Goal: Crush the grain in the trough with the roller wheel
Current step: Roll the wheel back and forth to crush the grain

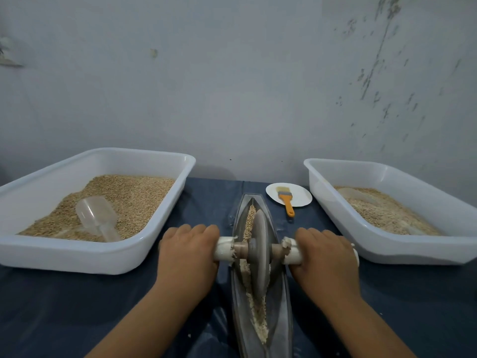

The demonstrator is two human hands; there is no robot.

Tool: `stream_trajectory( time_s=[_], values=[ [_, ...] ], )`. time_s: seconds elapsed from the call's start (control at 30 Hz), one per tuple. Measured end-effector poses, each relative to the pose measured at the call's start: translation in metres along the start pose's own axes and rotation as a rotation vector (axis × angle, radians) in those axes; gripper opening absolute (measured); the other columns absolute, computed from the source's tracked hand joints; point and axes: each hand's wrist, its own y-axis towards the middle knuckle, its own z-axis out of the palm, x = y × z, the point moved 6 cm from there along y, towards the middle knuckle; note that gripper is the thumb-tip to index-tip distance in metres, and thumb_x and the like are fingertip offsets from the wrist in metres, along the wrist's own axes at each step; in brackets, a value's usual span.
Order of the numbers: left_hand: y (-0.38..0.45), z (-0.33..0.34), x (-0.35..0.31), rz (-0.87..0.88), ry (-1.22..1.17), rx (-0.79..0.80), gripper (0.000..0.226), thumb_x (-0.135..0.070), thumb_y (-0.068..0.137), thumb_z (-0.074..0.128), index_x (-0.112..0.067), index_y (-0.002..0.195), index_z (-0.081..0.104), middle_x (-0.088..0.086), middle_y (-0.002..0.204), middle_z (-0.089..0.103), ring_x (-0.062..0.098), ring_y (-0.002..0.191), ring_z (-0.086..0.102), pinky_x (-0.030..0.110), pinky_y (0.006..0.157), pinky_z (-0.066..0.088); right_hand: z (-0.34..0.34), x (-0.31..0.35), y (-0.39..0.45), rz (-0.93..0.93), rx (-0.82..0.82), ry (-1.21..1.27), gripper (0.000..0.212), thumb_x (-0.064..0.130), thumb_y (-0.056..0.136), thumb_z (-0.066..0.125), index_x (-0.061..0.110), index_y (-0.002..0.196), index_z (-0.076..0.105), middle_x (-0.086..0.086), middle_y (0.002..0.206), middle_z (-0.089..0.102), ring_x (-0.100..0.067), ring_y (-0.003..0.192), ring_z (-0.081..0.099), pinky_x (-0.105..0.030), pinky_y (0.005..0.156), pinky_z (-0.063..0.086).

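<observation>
A long boat-shaped metal trough (280,306) lies lengthwise on the blue cloth in front of me. Pale grain (259,319) fills its central groove, both ahead of and behind the wheel. The grey roller wheel (259,251) stands upright in the groove near the trough's middle, on an axle with white handles (225,248) on both sides. My left hand (188,257) grips the left handle. My right hand (325,257) grips the right handle, whose white end shows beyond my knuckles.
A white tub (77,257) of whole grain with a clear plastic scoop (96,218) sits at the left. Another white tub (413,251) holding paler grain stands at the right. Behind the trough a small white plate (299,196) carries an orange-handled brush (287,202). The wall rises right behind the table.
</observation>
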Motion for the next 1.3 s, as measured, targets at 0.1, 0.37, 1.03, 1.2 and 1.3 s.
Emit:
stream_trajectory(
  time_s=[0.1,0.37,1.03,1.2,1.3],
  values=[
    [-0.015,-0.001,0.000,0.027,-0.035,-0.072,0.035,-0.010,0.050,0.076,-0.020,0.063,0.045,-0.004,0.056,0.043,0.023,0.051,0.039,0.030,0.055,0.025,-0.001,-0.003,-0.017,-0.004,-0.064,-0.004,0.045,0.023,0.055,0.080,0.026,0.067,0.037,0.009,0.062,0.036,-0.018,0.056,0.033,-0.031,0.058,0.021],
    [-0.001,0.001,0.002,-0.008,0.014,0.015,0.031,-0.010,0.050,0.078,-0.017,0.061,0.049,-0.002,0.051,0.049,0.024,0.047,0.045,0.030,0.053,0.026,0.002,0.002,0.009,0.020,0.066,0.008,0.037,0.027,0.071,0.075,0.028,0.071,0.038,0.011,0.068,0.041,-0.016,0.065,0.041,-0.031,0.065,0.028],
    [-0.009,0.004,-0.002,0.028,-0.024,-0.066,0.038,-0.011,0.048,0.074,-0.021,0.063,0.041,-0.004,0.055,0.042,0.023,0.051,0.038,0.031,0.056,0.023,0.003,-0.003,-0.017,0.020,0.000,0.056,0.048,0.024,0.048,0.079,0.029,0.072,0.037,0.010,0.068,0.035,-0.016,0.062,0.032,-0.032,0.062,0.019],
    [0.009,0.011,0.000,0.034,0.034,0.007,0.037,-0.014,0.044,0.078,-0.021,0.060,0.045,-0.004,0.052,0.047,0.025,0.048,0.045,0.030,0.053,0.025,0.015,-0.006,0.010,0.033,0.152,-0.026,0.040,0.031,0.064,0.073,0.031,0.074,0.034,0.009,0.071,0.038,-0.017,0.067,0.036,-0.032,0.064,0.023],
    [0.018,0.011,0.003,-0.011,0.024,0.038,0.028,-0.017,0.055,0.076,-0.021,0.063,0.049,-0.004,0.055,0.052,0.024,0.053,0.049,0.031,0.056,0.028,0.016,-0.003,0.024,0.082,0.170,0.017,0.026,0.034,0.080,0.059,0.033,0.078,0.033,0.010,0.077,0.038,-0.014,0.074,0.034,-0.032,0.069,0.024]
  ],
)
